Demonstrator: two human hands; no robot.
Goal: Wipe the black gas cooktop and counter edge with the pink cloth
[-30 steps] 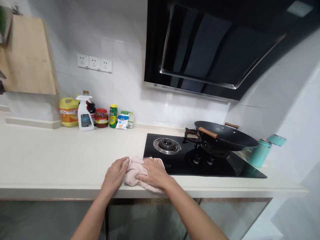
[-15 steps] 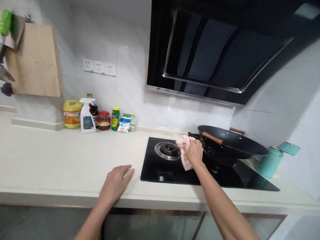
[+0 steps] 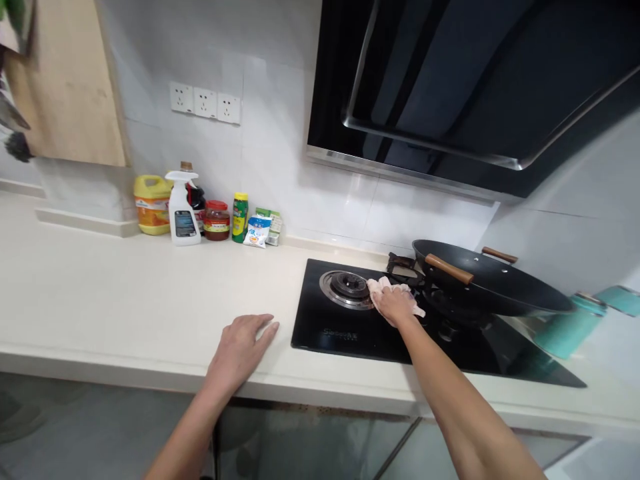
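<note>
My right hand (image 3: 397,305) presses a pale pink cloth (image 3: 413,308) onto the black glass gas stove (image 3: 320,307). The cloth is bunched under my fingers, just right of the round left burner (image 3: 349,287), and touches the burner's edge. My left hand (image 3: 243,348) rests on the white countertop (image 3: 125,293), left of the stove, with thumb and fingers apart and nothing in it. A black wok (image 3: 495,283) with wooden handles sits over the right burner, beyond my right hand. Behind the cloth a black pan support (image 3: 400,263) lies on the stove.
Along the wall stand a yellow jug (image 3: 153,207), a white spray bottle (image 3: 183,210), a red-lidded jar (image 3: 217,221), a green shaker bottle (image 3: 240,219) and small packets (image 3: 258,231). A teal canister (image 3: 570,327) is at right. The black range hood (image 3: 425,87) overhangs the stove.
My right hand has flattened the cloth lower onto the stove; the cloth no longer hangs in a loose fold toward the front. My left hand stays on the countertop. The camera view has shifted.
</note>
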